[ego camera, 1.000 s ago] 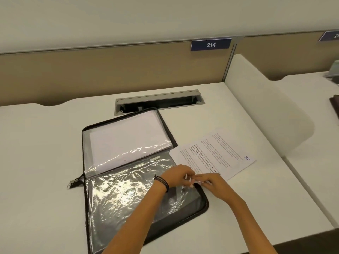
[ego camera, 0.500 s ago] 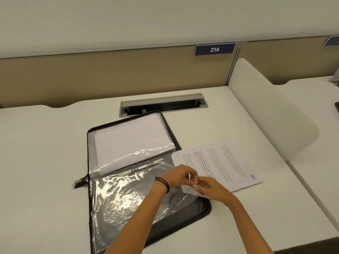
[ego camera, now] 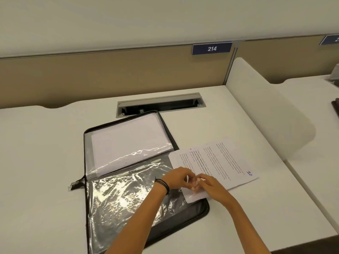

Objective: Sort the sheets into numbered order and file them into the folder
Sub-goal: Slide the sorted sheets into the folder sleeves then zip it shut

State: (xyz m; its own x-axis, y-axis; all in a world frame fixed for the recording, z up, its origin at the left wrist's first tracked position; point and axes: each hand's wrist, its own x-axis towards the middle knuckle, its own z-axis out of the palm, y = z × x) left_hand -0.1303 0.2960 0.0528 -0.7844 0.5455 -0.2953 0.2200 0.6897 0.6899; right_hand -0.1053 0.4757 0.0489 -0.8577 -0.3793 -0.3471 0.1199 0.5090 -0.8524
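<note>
The white desk (ego camera: 45, 162) is lying smooth and matte under you. On it the folder (ego camera: 205, 211), a rectangle with rounded corners, a dark fabric rim and a zip edge, is lying open. Its half at 12 o'clock is carrying a clear pocket (ego camera: 89, 158) that is holding plain white paper (ego camera: 128, 138). The half at 6 o'clock is showing a crinkled, glaring plastic sleeve (ego camera: 119, 198) over dark backing.

The sheet (ego camera: 220, 162), white with printed lines and a blue handwritten number, is lying flat at the folder's 3 o'clock, its near corner overlapping the folder's edge.

Your left hand (ego camera: 177, 177) and right hand (ego camera: 211, 186) are meeting at that corner, fingers curled and pinching the sheet. Whether plastic is also being pinched you cannot tell. A dark band (ego camera: 163, 183) is circling your left wrist.
</note>
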